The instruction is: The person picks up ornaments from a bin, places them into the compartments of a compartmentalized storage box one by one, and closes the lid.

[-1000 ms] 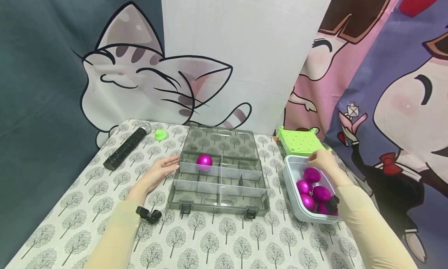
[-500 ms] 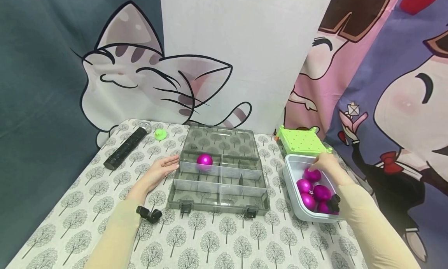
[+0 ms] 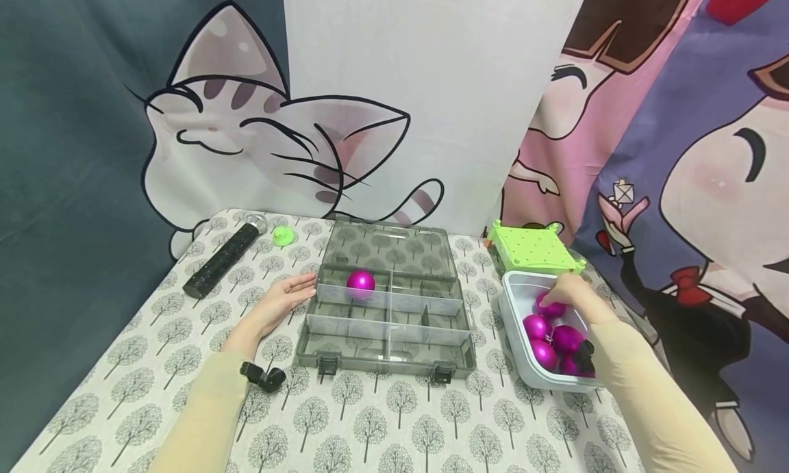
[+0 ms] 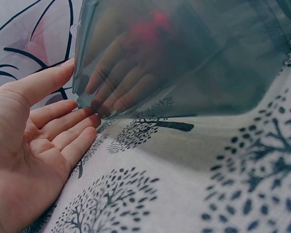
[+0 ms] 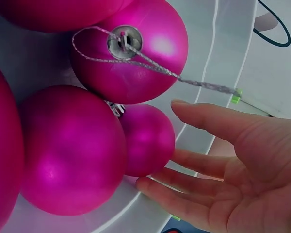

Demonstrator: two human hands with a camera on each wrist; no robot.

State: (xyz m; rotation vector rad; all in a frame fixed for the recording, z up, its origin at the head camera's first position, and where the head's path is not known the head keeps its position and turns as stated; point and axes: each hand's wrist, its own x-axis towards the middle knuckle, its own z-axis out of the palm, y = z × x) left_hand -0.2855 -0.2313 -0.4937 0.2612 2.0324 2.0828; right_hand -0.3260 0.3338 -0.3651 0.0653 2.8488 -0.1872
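My left hand (image 3: 286, 300) rests at the left side of a grey see-through divided box (image 3: 388, 322) with its lid folded back. In the left wrist view its thumb and straight fingers (image 4: 63, 126) are at the box's edge. One magenta Christmas bauble (image 3: 360, 283) sits in the box's back left compartment. My right hand (image 3: 576, 295) reaches into a pale blue tub (image 3: 516, 350) of several magenta baubles (image 3: 542, 354). In the right wrist view its extended fingers lie beside the farthest bauble (image 5: 148, 140), while the thumb stands apart from it.
A black microphone (image 3: 223, 259) and a small green rubber duck (image 3: 283, 236) lie at the back left of the tree-print tablecloth (image 3: 345, 425). Behind the tub stands a light green, small table-shaped stand (image 3: 531, 249). A printed curtain (image 3: 431, 103) hangs behind the table.
My right hand has moved lower and slightly forward in the tub, down to the farthest bauble. My left hand stays at the box's side.
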